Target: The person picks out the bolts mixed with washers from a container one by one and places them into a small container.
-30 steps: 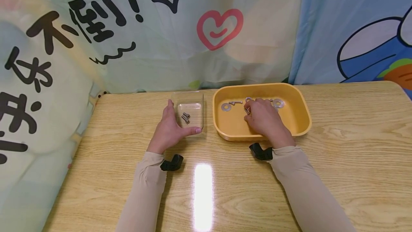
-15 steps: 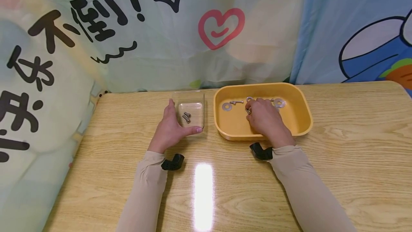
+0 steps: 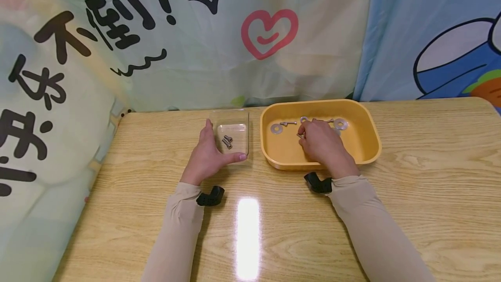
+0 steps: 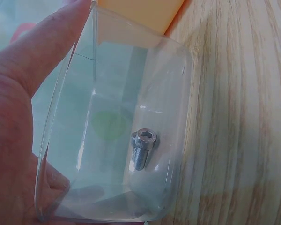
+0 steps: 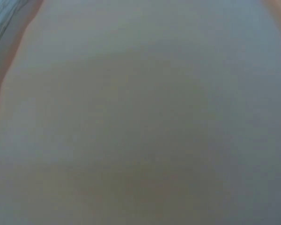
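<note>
My left hand (image 3: 207, 158) holds a clear plastic box (image 3: 248, 136), thumb along the near side and fingers at its left wall. Inside the box lie several socket-head screws (image 3: 227, 142); the left wrist view shows a hex-socket screw (image 4: 144, 146) up close, partly covering another. Over the yellow tray (image 3: 282, 163), my right hand (image 3: 324, 145) reaches in with fingers bent down, pinching a small screw (image 3: 300, 136) at the thumb and fingertips. The right wrist view is only a blurred pale surface.
Left of the right hand in the tray are a large flat washer (image 3: 276, 129) and loose screws (image 3: 288, 123). Behind it sits a smaller washer (image 3: 303, 119), and to its right another washer (image 3: 340, 124). A printed cloth (image 3: 188, 86) hangs along the table's back edge.
The screw at my right fingertips has shifted slightly and its shank points out to the left. The left hand stays on the box. The whole head view drifts a little.
</note>
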{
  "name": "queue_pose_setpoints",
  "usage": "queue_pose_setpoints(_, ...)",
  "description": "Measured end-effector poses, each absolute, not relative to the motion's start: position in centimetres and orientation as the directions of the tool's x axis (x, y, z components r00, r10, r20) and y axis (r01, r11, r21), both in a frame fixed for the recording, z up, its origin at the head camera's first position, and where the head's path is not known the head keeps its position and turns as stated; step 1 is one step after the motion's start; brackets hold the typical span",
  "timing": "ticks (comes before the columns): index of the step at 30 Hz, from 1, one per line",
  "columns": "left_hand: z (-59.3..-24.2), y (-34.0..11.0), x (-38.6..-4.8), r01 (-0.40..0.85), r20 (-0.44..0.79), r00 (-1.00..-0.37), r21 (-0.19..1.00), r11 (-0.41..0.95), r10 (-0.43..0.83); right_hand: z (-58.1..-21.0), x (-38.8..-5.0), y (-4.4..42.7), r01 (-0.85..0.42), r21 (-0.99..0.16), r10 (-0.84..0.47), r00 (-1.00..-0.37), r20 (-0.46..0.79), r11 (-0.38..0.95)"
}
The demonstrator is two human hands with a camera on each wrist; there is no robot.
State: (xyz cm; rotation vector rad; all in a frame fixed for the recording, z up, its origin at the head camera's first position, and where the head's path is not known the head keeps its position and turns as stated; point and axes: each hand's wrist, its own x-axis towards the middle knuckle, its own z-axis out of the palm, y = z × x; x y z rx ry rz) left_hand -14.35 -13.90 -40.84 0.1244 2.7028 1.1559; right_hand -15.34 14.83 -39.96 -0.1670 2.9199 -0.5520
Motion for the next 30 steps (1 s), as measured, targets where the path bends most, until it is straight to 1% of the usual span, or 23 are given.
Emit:
queue_pose_setpoints(8, -40.82, -13.89, -14.46, 0.003, -0.145, -0.977, 0.723, 0.691, 0.155, -39.97, -15.48, 14.86, -0.072, -0.382, -0.135, -0.981, -0.139, 0.921)
queue_pose_setpoints(16, -40.87, -13.95, -14.38, -0.003, -0.148, -0.977, 0.73, 0.683, 0.154, -39.9, -15.47, 14.64, -0.052, -0.381, -0.129, -0.976, -0.178, 0.923)
queue_pose_setpoints(30, -40.94, -14.01, -14.33, -0.002, -0.147, -0.978, 0.724, 0.69, 0.15, -39.72, -15.16, 14.5, -0.063, -0.383, -0.135, -0.977, -0.163, 0.921)
